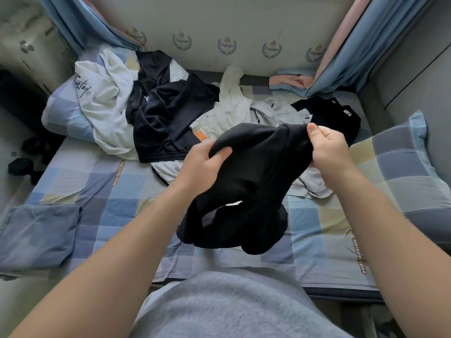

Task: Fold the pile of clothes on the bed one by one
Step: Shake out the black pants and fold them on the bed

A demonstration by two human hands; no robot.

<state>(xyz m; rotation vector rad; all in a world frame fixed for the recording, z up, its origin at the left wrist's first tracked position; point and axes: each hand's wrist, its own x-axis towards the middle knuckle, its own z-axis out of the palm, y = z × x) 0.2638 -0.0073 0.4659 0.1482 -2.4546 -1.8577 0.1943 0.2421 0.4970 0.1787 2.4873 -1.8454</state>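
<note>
I hold the black garment in the air above the bed, just in front of the pile of clothes. My left hand grips a bunch of the cloth with curled fingers, and my right hand pinches an upper edge between thumb and fingers.

The garment hangs bunched and twisted, so I think I may be holding two points that do not match, and then the fold would come out crooked. Its lower part hangs close to the sheet and could drag and crumple.

I cannot tell what kind of garment it is, because the black cloth hides its seams. It also covers the near part of the pile
</note>
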